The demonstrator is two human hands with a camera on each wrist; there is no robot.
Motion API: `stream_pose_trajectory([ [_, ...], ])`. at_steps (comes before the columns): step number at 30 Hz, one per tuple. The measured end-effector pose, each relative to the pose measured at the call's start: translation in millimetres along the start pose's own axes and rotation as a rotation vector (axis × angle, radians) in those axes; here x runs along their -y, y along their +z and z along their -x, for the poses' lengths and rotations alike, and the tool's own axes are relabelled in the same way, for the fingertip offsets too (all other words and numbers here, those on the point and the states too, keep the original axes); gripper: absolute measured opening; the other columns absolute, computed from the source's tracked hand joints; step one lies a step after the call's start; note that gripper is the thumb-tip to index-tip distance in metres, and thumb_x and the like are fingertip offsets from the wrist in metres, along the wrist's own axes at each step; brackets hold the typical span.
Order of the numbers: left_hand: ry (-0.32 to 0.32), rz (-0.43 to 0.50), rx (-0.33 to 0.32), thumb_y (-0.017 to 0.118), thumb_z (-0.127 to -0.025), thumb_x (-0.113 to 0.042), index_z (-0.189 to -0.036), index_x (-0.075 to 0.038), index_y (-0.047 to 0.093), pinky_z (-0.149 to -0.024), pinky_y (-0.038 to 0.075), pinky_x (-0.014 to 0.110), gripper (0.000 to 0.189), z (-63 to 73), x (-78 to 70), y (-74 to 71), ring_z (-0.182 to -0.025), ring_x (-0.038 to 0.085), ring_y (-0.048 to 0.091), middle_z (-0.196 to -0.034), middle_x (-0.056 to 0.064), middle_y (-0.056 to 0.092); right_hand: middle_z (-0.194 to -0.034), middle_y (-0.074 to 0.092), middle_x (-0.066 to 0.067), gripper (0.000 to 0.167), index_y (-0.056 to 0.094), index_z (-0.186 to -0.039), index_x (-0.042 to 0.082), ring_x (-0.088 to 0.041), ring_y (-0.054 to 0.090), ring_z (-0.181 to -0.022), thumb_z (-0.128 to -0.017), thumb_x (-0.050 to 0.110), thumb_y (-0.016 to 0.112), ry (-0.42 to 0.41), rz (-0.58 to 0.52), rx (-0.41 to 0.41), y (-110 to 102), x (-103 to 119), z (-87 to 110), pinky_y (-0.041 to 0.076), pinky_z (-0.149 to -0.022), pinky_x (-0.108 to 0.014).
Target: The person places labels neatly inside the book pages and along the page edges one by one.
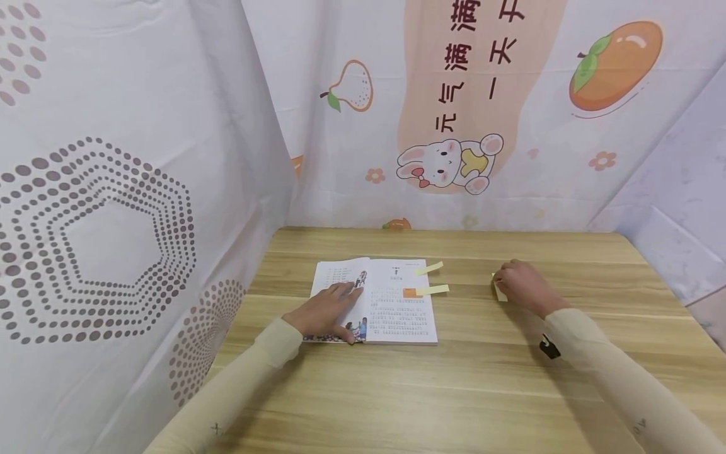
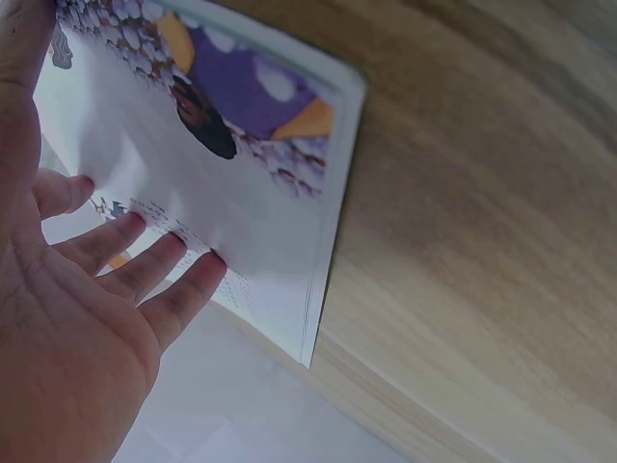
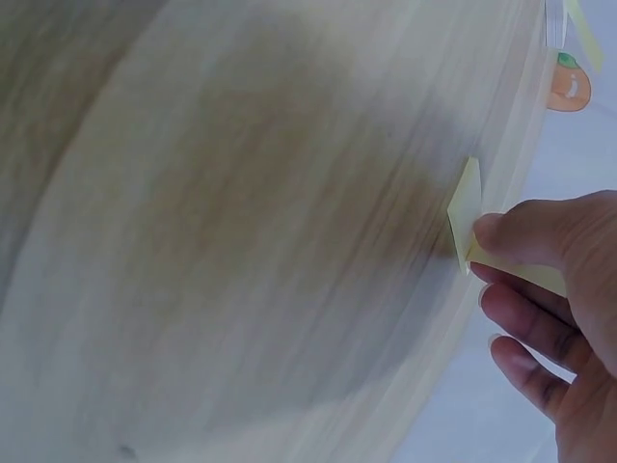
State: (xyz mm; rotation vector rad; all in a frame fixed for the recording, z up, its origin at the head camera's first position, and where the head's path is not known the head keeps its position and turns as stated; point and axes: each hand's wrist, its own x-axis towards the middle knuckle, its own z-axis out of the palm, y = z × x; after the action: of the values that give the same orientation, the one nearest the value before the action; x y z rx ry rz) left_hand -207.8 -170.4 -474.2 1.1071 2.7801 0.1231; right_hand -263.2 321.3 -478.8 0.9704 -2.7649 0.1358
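An open book (image 1: 399,315) lies on the wooden table, with printed text and coloured pictures on its pages. Two pale yellow sticky notes (image 1: 433,290) stick out past its right edge. My left hand (image 1: 326,310) rests on the left page, its fingers spread and fairly straight; the left wrist view shows the fingertips (image 2: 214,262) on the paper. To the right of the book, my right hand (image 1: 524,287) is at a small pad of yellow sticky notes (image 3: 465,207). Between its thumb and index finger it pinches a yellow sticky note (image 3: 525,272), which meets the pad's lower end.
A small black object (image 1: 549,347) lies on the table (image 1: 397,397) beside the right forearm; its kind is unclear. Patterned white curtains (image 1: 351,145) hang behind the table and along its left side.
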Motion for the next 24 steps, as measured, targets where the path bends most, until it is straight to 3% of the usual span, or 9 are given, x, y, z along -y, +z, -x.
stream_pose_trajectory([
  [7, -0.01, 0.009, -0.003, 0.073, -0.078, -0.071, -0.161, -0.001, 0.027, -0.118, 0.033, 0.052, 0.118, 1.5, -1.2, -2.4, -0.147, 0.039, 0.034, -0.161, 0.024, 0.032, -0.08, 0.071, -0.009, 0.015, 0.078, -0.086, 0.002, -0.031, 0.064, -0.073, -0.086, -0.009, 0.068, 0.018, 0.005, -0.009, -0.2, 0.3, -5.4, 0.056, -0.068, -0.047],
  [13, 0.003, 0.004, -0.01, 0.072, -0.078, -0.07, -0.161, -0.001, 0.027, -0.118, 0.033, 0.052, 0.118, 0.2, -2.0, -2.6, -0.146, 0.04, 0.034, -0.161, 0.024, 0.032, -0.072, 0.07, -0.005, 0.02, 0.076, -0.077, 0.007, -0.029, 0.063, -0.067, -0.085, -0.007, 0.065, 0.042, 0.061, -0.009, 0.1, 0.4, -7.8, 0.053, -0.064, -0.053],
  [20, -0.001, 0.005, -0.008, 0.073, -0.078, -0.07, -0.161, -0.001, 0.027, -0.117, 0.034, 0.052, 0.118, 0.4, -1.9, -2.3, -0.147, 0.04, 0.034, -0.161, 0.024, 0.032, -0.073, 0.067, -0.003, 0.022, 0.07, -0.072, 0.012, -0.029, 0.061, -0.072, -0.088, -0.003, 0.07, 0.089, 0.147, 0.088, -2.0, 5.0, -11.3, 0.052, -0.071, -0.054],
  [24, -0.002, 0.006, -0.009, 0.072, -0.077, -0.071, -0.161, -0.001, 0.027, -0.117, 0.034, 0.052, 0.118, 0.0, -0.3, 0.6, -0.147, 0.04, 0.034, -0.161, 0.024, 0.032, -0.076, 0.066, -0.003, 0.022, 0.07, -0.073, 0.012, -0.029, 0.06, -0.076, -0.083, -0.006, 0.077, 0.093, 0.188, 0.142, -5.9, 10.9, -12.2, 0.051, -0.074, -0.051],
])
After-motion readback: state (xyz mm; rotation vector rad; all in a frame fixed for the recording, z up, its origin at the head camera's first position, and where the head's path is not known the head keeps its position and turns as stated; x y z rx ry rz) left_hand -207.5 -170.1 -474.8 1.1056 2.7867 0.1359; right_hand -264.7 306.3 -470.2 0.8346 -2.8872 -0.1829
